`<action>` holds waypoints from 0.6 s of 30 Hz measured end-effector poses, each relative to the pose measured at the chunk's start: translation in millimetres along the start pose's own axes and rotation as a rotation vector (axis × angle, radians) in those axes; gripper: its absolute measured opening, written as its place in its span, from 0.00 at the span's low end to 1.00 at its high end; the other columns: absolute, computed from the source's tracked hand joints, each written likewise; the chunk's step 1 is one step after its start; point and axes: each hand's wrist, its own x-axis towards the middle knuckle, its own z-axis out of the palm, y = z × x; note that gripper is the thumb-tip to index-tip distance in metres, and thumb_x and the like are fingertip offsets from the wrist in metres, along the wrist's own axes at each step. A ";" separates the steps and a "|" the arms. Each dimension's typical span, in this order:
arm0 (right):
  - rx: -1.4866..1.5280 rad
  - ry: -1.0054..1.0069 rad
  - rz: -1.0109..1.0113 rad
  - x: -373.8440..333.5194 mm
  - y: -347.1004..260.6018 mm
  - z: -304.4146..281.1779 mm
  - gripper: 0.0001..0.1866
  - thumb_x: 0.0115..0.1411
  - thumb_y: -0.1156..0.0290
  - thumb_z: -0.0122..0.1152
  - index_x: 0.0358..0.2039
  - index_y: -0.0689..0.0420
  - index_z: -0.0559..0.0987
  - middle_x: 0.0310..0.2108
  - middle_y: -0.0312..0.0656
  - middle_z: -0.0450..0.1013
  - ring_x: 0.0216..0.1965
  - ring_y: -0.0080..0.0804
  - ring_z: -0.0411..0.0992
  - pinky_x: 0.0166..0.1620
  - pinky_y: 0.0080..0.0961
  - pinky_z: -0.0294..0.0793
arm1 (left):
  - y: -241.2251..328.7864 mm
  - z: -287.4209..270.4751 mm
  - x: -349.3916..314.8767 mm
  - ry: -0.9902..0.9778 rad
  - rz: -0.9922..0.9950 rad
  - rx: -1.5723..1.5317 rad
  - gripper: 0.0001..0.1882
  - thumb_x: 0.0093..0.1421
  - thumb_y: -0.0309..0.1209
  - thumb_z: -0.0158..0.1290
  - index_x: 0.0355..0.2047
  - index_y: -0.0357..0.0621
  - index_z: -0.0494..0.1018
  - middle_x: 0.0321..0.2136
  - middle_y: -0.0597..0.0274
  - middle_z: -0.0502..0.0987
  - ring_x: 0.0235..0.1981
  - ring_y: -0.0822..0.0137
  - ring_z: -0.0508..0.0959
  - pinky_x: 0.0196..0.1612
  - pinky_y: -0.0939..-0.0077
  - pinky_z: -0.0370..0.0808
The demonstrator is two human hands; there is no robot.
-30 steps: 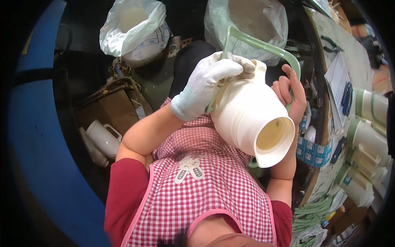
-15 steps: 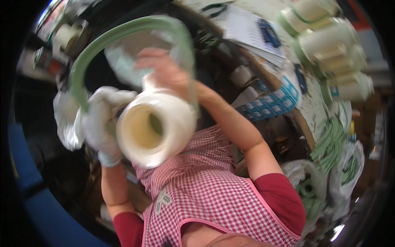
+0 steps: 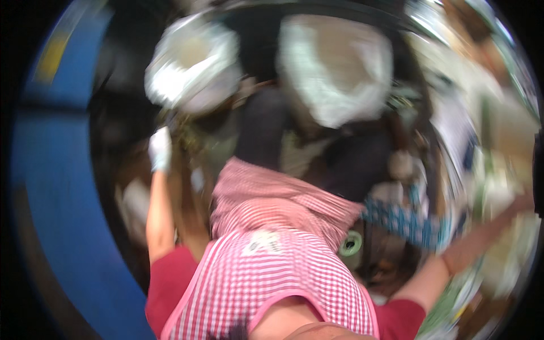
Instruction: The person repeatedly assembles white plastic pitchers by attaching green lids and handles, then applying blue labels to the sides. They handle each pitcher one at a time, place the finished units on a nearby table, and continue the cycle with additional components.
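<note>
My left hand (image 3: 160,149), in a pale glove, is stretched out at the left, below a white plastic-lined container (image 3: 218,88). Motion blur smears its fingers, and whether it holds anything is unclear. Far to the right, my bare right hand (image 3: 522,203) reaches the picture's edge beside blurred cream and green shapes (image 3: 513,141). Its fingers are cut off or smeared. The white jug-like piece with the green band is not distinguishable now. A pale green ring-shaped piece (image 3: 351,243) shows beside my apron.
A larger plastic-lined container (image 3: 303,79) stands ahead at centre. Blue panels (image 3: 54,187) run along the left. At the right are a blue patterned box (image 3: 405,222), a blurred white notebook (image 3: 453,122) on the bench, and green strips (image 3: 450,300) lower down.
My hands have parted: the left went down and left, the right swung far right, away from the white jug-like piece. The view has turned, bringing both lined containers into sight.
</note>
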 end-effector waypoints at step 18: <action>-0.035 -0.073 0.014 -46.4 -93.0 47.4 0.18 0.75 0.65 0.55 0.60 0.61 0.77 0.57 0.44 0.74 0.57 0.33 0.72 0.62 0.29 0.69 | -369.7 136.7 -129.7 -0.073 -1.315 -0.613 0.25 0.61 0.48 0.62 0.42 0.35 0.78 0.27 0.55 0.76 0.24 0.66 0.73 0.26 0.63 0.72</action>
